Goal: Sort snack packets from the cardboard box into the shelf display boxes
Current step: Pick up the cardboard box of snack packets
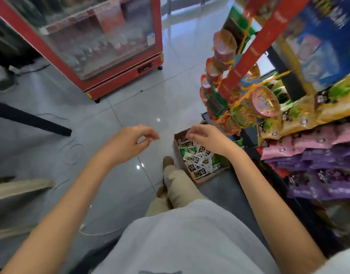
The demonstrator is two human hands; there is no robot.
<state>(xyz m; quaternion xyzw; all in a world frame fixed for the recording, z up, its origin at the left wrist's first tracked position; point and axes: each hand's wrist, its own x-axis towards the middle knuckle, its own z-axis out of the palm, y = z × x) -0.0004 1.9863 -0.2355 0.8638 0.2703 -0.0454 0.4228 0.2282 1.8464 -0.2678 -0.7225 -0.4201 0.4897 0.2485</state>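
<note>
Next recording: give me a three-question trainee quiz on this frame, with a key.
1. True or false: the cardboard box sits on a shelf.
2. Which hand is over the snack packets in the box? A) left B) right C) both
3. Fill in: the glass-fronted cabinet across the aisle has a ___ frame.

Key:
1. False. It stands on the floor.
2. B. The right hand is over the packets, and the left hand is over bare floor.
3. Red.
</note>
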